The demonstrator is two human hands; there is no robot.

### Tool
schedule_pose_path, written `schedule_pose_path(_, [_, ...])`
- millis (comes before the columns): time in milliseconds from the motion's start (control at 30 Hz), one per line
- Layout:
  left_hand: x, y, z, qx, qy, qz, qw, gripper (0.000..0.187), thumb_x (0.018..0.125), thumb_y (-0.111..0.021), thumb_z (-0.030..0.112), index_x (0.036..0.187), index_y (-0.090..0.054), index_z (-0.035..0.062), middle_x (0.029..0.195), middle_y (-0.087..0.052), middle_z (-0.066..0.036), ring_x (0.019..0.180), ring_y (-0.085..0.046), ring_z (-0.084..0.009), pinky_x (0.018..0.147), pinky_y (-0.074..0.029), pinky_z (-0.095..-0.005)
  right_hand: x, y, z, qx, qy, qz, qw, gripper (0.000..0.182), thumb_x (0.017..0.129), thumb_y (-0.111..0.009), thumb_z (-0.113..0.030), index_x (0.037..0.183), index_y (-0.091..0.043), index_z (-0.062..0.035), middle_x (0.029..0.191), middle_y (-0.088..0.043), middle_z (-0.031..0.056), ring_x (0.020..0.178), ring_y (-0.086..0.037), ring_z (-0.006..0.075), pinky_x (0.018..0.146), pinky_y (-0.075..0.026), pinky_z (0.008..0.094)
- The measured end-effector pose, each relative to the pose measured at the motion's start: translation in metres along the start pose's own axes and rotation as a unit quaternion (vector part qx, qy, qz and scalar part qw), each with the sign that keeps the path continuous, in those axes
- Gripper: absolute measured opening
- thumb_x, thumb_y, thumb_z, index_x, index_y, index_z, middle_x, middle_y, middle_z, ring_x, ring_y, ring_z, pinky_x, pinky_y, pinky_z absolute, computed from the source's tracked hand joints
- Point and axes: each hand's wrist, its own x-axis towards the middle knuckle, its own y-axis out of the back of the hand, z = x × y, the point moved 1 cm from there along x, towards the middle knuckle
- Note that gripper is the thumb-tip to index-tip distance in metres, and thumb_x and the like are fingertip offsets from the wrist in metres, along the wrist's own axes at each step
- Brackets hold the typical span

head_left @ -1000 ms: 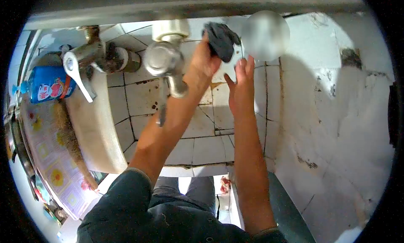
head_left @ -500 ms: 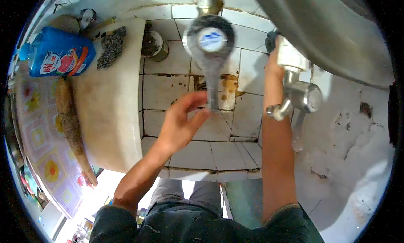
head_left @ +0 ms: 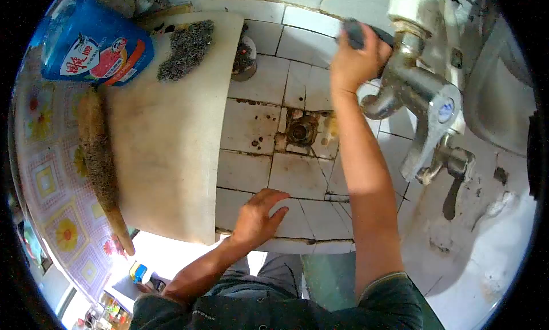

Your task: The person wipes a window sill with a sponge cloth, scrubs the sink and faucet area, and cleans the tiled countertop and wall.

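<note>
A dark grey scouring pad (head_left: 353, 34) is gripped in my right hand (head_left: 359, 64), at the tiled back wall of the basin. The fingers curl around the pad, and part of the hand lies behind the metal tap (head_left: 420, 92). Over the front wall of the white tiled basin (head_left: 246, 170) hovers my left hand (head_left: 257, 218), its thumb and fingers apart and nothing between them. Between the two hands, the drain hole (head_left: 301, 130) sits in the basin floor, ringed by brown stains and several dark spots.
To the left lies a pale board (head_left: 166, 135) with a steel wool scrubber (head_left: 186, 50) on it. Beside it are a blue detergent bottle (head_left: 97, 41) and a long brown brush-like tool (head_left: 100, 158). A small tap (head_left: 454, 164) and a metal bowl-like vessel (head_left: 503, 95) are at right.
My left hand has left the tap's lever and drawn back toward my body. My right hand, previously mostly behind the tap, now shows at the back wall with the pad. The view has shifted.
</note>
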Motion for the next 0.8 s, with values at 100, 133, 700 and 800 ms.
schedule_pose_path(100, [-0.003,-0.001,-0.005,0.003,-0.015,0.011,1.000,0.029,0.080,-0.070,0.010,0.108,-0.064,0.0066,0.102,-0.065,-0.014,0.096,-0.064,-0.0300,0.081,-0.052,-0.0373,-0.015,-0.039,-0.034,-0.109,0.197,-0.016,0.974,0.031,0.063,-0.078,-0.011,0.093,-0.070,-0.0164,0.092,-0.054,0.0067,0.090,-0.054,0.0303,0.080,-0.045,0.0392])
schedule_pose_path(133, [-0.004,-0.001,-0.006,0.001,-0.012,0.011,1.000,0.029,0.080,-0.070,0.010,0.108,-0.064,0.0066,0.102,-0.065,-0.014,0.096,-0.064,-0.0300,0.081,-0.052,-0.0373,-0.021,-0.042,-0.042,-0.117,0.190,-0.046,0.974,0.034,0.062,-0.078,-0.009,0.094,-0.070,-0.0182,0.093,-0.055,0.0073,0.092,-0.055,0.0306,0.078,-0.045,0.0396])
schedule_pose_path(700, [-0.007,0.006,-0.012,-0.096,0.032,0.034,0.994,0.029,0.079,-0.071,0.008,0.107,-0.065,0.0049,0.095,-0.065,-0.013,0.084,-0.064,-0.0240,0.074,-0.052,-0.0344,-0.012,-0.021,-0.034,-0.175,0.316,-0.175,0.916,0.037,0.061,-0.075,-0.004,0.095,-0.070,-0.0155,0.095,-0.056,0.0046,0.090,-0.055,0.0306,0.075,-0.048,0.0414])
schedule_pose_path(800, [-0.007,0.004,-0.012,-0.088,0.034,0.038,0.995,0.028,0.079,-0.071,0.009,0.106,-0.065,0.0044,0.094,-0.065,-0.013,0.084,-0.064,-0.0244,0.074,-0.052,-0.0342,-0.014,-0.038,-0.055,-0.198,0.319,-0.194,0.906,0.039,0.060,-0.077,-0.009,0.098,-0.068,-0.0174,0.097,-0.054,0.0047,0.091,-0.054,0.0308,0.072,-0.050,0.0415])
